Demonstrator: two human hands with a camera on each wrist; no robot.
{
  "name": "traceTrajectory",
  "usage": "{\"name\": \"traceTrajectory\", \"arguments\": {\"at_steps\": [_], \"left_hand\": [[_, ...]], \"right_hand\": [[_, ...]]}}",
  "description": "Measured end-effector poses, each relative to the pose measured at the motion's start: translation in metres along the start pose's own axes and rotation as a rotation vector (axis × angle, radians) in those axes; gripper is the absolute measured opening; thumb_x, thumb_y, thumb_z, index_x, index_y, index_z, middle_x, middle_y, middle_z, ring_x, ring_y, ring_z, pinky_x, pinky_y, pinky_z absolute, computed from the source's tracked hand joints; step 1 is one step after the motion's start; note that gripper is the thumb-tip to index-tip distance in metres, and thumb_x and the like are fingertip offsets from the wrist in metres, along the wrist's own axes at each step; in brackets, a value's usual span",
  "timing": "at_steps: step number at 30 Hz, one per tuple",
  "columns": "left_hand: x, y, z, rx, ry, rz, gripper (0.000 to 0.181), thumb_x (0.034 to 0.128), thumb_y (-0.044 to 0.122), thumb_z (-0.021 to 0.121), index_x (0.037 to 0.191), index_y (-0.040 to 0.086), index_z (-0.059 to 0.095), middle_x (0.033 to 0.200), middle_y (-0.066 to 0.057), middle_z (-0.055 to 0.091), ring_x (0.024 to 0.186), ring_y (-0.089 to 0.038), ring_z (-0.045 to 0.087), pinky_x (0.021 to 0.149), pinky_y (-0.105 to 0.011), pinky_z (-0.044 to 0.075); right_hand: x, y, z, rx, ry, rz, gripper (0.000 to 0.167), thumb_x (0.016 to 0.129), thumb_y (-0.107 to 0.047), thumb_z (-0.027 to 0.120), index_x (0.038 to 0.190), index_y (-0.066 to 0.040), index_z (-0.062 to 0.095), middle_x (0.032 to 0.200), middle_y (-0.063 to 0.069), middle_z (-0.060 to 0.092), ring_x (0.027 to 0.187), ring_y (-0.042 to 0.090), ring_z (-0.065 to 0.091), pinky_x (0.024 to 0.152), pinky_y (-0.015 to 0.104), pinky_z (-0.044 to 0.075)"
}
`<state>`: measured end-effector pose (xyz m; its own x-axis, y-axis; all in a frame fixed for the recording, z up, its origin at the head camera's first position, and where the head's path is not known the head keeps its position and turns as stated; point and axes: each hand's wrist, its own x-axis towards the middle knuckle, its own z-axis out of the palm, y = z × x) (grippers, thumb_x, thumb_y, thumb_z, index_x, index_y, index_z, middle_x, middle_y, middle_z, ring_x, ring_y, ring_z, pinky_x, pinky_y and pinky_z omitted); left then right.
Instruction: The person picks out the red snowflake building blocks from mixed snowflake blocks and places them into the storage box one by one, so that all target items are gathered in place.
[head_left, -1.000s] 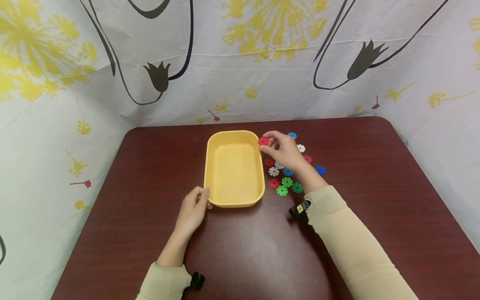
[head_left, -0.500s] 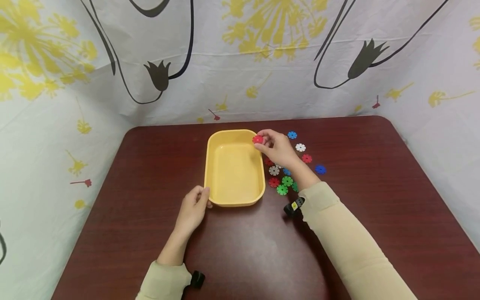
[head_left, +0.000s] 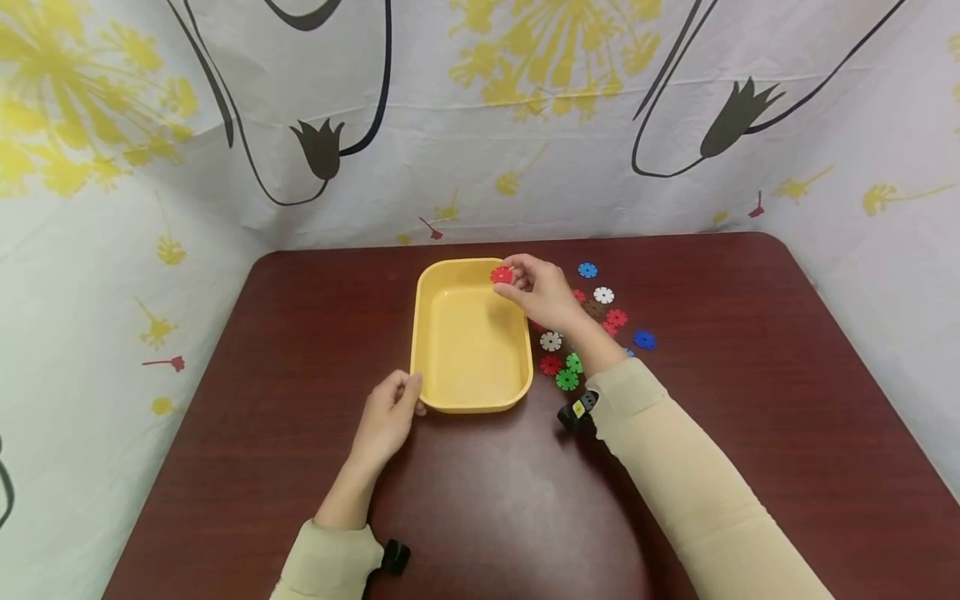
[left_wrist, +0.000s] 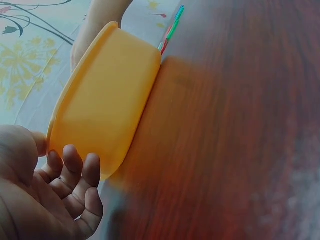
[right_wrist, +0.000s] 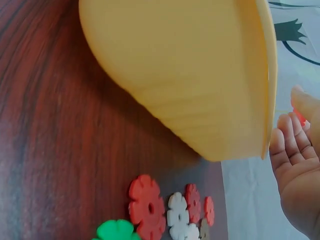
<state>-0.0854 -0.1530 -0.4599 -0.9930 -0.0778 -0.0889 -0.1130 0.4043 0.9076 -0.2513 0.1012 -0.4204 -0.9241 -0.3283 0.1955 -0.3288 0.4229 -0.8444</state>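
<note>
In the head view, my right hand (head_left: 546,293) pinches a red notched plastic disc (head_left: 501,276) above the back right corner of a yellow plastic tray (head_left: 474,354). Thumb and fingertips hold the disc by its edge; only a sliver of this red disc (right_wrist: 299,117) shows in the right wrist view. At the tray's front left corner, my left hand (head_left: 385,422) grips the rim. The left wrist view has the left thumb over the rim and the other fingers curled against the outer wall of the tray (left_wrist: 107,90). Inside the tray, the visible floor is bare.
Several loose notched discs lie right of the tray, among them a green disc (head_left: 567,380), a white disc (head_left: 603,295) and a blue disc (head_left: 644,339). My right forearm covers some of them. The dark red-brown table (head_left: 315,333) ends at a patterned cloth (head_left: 465,167).
My right hand has moved left with the red disc, from beside the tray's right rim to over its back right corner. The left hand stays at the rim.
</note>
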Motion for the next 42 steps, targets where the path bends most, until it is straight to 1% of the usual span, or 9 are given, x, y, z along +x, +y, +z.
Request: {"name": "traceTrajectory", "arguments": {"at_steps": [6, 11, 16, 20, 24, 28, 37, 42], "left_hand": [[0.001, 0.003, 0.000, 0.005, -0.006, 0.004, 0.031, 0.1075, 0.031, 0.051, 0.088, 0.007, 0.059, 0.073, -0.005, 0.066, 0.074, -0.021, 0.065, 0.069, -0.032, 0.047], [0.001, 0.003, 0.000, 0.015, -0.002, 0.004, 0.032, 0.1074, 0.031, 0.051, 0.087, 0.008, 0.059, 0.073, -0.005, 0.066, 0.074, -0.023, 0.064, 0.068, -0.032, 0.046], [0.001, 0.004, 0.001, 0.008, -0.007, 0.000, 0.033, 0.1077, 0.032, 0.051, 0.087, 0.007, 0.058, 0.074, -0.006, 0.067, 0.074, -0.022, 0.064, 0.067, -0.030, 0.047], [0.002, 0.005, 0.002, -0.001, -0.004, 0.010, 0.033, 0.1074, 0.031, 0.051, 0.087, 0.007, 0.059, 0.074, -0.006, 0.066, 0.074, -0.022, 0.064, 0.067, -0.029, 0.048], [0.002, 0.005, 0.001, 0.006, -0.005, 0.009, 0.033, 0.1073, 0.033, 0.051, 0.087, 0.007, 0.059, 0.073, -0.005, 0.066, 0.074, -0.024, 0.063, 0.068, -0.031, 0.047], [-0.001, 0.002, 0.000, 0.008, -0.003, 0.009, 0.035, 0.1074, 0.035, 0.051, 0.088, 0.007, 0.059, 0.074, -0.005, 0.067, 0.074, -0.022, 0.064, 0.068, -0.032, 0.047], [-0.001, 0.001, -0.001, 0.021, -0.007, -0.012, 0.036, 0.1075, 0.036, 0.050, 0.087, 0.008, 0.058, 0.074, -0.005, 0.067, 0.074, -0.022, 0.063, 0.066, -0.030, 0.046], [0.000, 0.002, -0.002, 0.034, -0.005, -0.023, 0.034, 0.1077, 0.033, 0.051, 0.086, 0.008, 0.057, 0.074, -0.005, 0.067, 0.074, -0.022, 0.063, 0.065, -0.030, 0.045]], "right_hand": [[0.007, -0.006, 0.007, 0.000, -0.011, -0.015, 0.037, 0.094, -0.016, 0.074, 0.125, 0.000, 0.062, 0.096, 0.012, 0.064, 0.088, 0.023, 0.060, 0.078, 0.032, 0.051], [0.013, -0.010, 0.016, 0.000, -0.030, -0.034, 0.037, 0.094, -0.015, 0.075, 0.125, 0.001, 0.063, 0.097, 0.013, 0.066, 0.089, 0.024, 0.063, 0.079, 0.034, 0.053], [0.016, -0.013, 0.022, -0.018, -0.057, -0.027, 0.038, 0.094, -0.017, 0.074, 0.126, 0.001, 0.063, 0.098, 0.012, 0.066, 0.091, 0.024, 0.064, 0.081, 0.034, 0.054], [0.018, -0.017, 0.025, -0.029, -0.058, -0.034, 0.038, 0.094, -0.018, 0.075, 0.125, 0.001, 0.063, 0.097, 0.011, 0.065, 0.090, 0.024, 0.064, 0.081, 0.035, 0.055], [0.021, -0.017, 0.032, -0.036, -0.071, -0.027, 0.036, 0.093, -0.018, 0.076, 0.122, 0.001, 0.064, 0.095, 0.010, 0.064, 0.088, 0.023, 0.063, 0.080, 0.033, 0.054], [0.024, -0.016, 0.040, -0.022, -0.086, -0.018, 0.034, 0.093, -0.018, 0.076, 0.121, 0.000, 0.065, 0.095, 0.010, 0.063, 0.089, 0.022, 0.063, 0.079, 0.031, 0.054], [0.029, -0.018, 0.047, -0.028, -0.146, -0.023, 0.037, 0.094, -0.018, 0.075, 0.125, 0.000, 0.063, 0.097, 0.008, 0.059, 0.089, 0.020, 0.059, 0.081, 0.029, 0.052], [0.032, -0.021, 0.050, -0.014, -0.169, -0.015, 0.038, 0.095, -0.019, 0.074, 0.126, -0.002, 0.062, 0.099, 0.007, 0.058, 0.089, 0.020, 0.058, 0.081, 0.030, 0.050]]}}
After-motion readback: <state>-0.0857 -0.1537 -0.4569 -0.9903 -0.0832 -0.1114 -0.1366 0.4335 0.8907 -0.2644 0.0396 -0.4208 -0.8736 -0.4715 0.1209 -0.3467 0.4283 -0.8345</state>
